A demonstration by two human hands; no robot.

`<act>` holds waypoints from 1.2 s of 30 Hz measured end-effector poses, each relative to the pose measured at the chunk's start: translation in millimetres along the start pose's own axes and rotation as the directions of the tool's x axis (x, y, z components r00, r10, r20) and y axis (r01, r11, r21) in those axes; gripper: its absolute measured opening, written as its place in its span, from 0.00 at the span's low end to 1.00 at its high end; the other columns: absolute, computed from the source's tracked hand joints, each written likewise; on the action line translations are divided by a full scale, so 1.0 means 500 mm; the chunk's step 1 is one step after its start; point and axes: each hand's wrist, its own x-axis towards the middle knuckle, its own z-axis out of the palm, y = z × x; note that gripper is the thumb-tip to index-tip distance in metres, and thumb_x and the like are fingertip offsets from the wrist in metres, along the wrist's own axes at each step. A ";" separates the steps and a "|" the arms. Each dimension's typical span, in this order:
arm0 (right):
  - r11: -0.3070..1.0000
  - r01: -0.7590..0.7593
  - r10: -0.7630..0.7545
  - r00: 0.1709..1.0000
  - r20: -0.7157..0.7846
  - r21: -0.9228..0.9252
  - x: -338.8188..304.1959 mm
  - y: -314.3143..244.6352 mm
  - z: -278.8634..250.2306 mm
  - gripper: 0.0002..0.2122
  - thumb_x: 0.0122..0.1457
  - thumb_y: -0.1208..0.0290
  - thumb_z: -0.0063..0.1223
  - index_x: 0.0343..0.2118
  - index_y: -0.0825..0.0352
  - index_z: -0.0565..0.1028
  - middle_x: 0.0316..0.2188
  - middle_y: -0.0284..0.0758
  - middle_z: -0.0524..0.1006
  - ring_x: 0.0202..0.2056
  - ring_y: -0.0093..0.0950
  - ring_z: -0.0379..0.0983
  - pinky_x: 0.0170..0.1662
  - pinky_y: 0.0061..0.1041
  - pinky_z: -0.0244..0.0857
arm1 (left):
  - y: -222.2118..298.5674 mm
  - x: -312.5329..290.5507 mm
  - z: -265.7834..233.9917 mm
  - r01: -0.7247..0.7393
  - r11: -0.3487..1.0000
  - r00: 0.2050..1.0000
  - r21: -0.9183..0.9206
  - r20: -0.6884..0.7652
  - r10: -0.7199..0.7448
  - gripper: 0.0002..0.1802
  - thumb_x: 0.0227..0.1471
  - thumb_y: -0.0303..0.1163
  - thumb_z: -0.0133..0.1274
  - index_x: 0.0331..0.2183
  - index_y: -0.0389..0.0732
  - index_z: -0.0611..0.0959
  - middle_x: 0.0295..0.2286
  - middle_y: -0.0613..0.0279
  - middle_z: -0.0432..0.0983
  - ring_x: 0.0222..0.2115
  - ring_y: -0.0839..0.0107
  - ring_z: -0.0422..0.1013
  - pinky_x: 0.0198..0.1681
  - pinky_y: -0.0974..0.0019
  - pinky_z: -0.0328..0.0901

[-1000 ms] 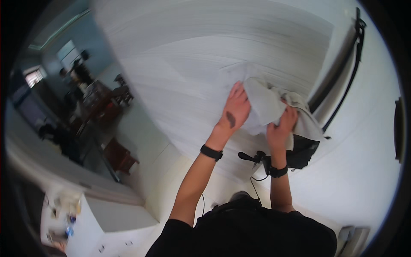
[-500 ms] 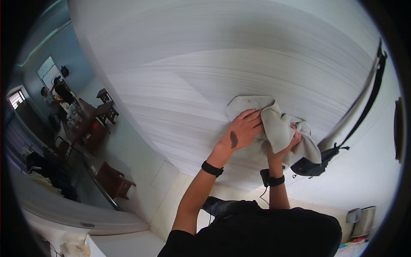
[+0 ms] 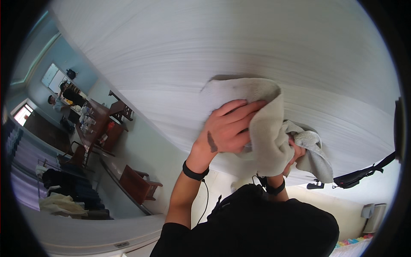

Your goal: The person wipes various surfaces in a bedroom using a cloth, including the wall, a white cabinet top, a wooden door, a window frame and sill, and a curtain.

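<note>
A light grey towel (image 3: 269, 137) lies bunched and folded against a pale, streaked, smooth surface (image 3: 171, 73). My left hand (image 3: 227, 130) presses on the towel's left part, fingers stretched and slightly apart, their tips reaching under a fold. A dark patch marks the back of that hand. Farther right and lower, my right hand (image 3: 296, 155) is wrapped in the bunched end of the towel, which hides most of its fingers. One loose end of the cloth hangs to the right of it. Both wrists carry black bands.
A black bag with a strap (image 3: 353, 180) is at the right. On the left, beyond the surface's edge, stand a wooden chair (image 3: 137, 184), a long dark table (image 3: 96, 122) with bottles, and a heap of clothes (image 3: 70, 192). People (image 3: 70, 96) are in the far background.
My view has shifted nearer to the towel. My left hand and the towel under it have moved up and left across the surface; the right hand still holds the bunched end.
</note>
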 end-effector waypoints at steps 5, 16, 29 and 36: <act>0.981 0.182 -0.173 0.978 0.116 -0.065 -0.021 -0.085 0.080 0.16 0.50 0.65 0.64 0.43 0.63 0.79 0.44 0.29 0.74 0.48 0.35 0.65 0.56 0.37 0.51 | -0.075 -0.128 -0.049 0.028 0.996 0.996 0.088 -0.092 -0.020 0.09 0.38 0.30 0.52 0.25 0.37 0.82 0.37 0.54 0.82 0.41 0.64 0.76 0.47 0.61 0.67; 0.952 0.294 -0.307 0.905 0.296 0.089 -0.096 -0.304 0.312 0.18 0.44 0.68 0.67 0.41 0.60 0.82 0.44 0.29 0.76 0.50 0.33 0.64 0.55 0.33 0.56 | -0.261 -0.403 -0.207 0.201 0.979 0.954 0.031 -0.231 -0.188 0.15 0.42 0.39 0.58 0.26 0.36 0.84 0.32 0.48 0.81 0.40 0.52 0.77 0.46 0.51 0.65; 0.938 0.340 -0.281 0.640 0.716 0.064 -0.287 -0.410 0.478 0.16 0.38 0.71 0.59 0.36 0.58 0.78 0.40 0.37 0.78 0.40 0.37 0.75 0.43 0.36 0.70 | -0.286 -0.985 -0.112 0.775 0.626 0.631 -0.083 0.054 -0.774 0.25 0.53 0.40 0.57 0.51 0.41 0.76 0.49 0.57 0.74 0.49 0.57 0.71 0.54 0.54 0.64; 0.953 0.302 -0.211 0.574 0.791 0.035 -0.397 -0.409 0.523 0.22 0.40 0.75 0.58 0.43 0.57 0.76 0.47 0.31 0.75 0.49 0.35 0.72 0.50 0.35 0.68 | -0.182 -1.283 0.052 0.707 0.695 0.613 0.128 0.380 -0.693 0.26 0.58 0.42 0.52 0.55 0.43 0.72 0.53 0.58 0.71 0.52 0.59 0.68 0.56 0.57 0.63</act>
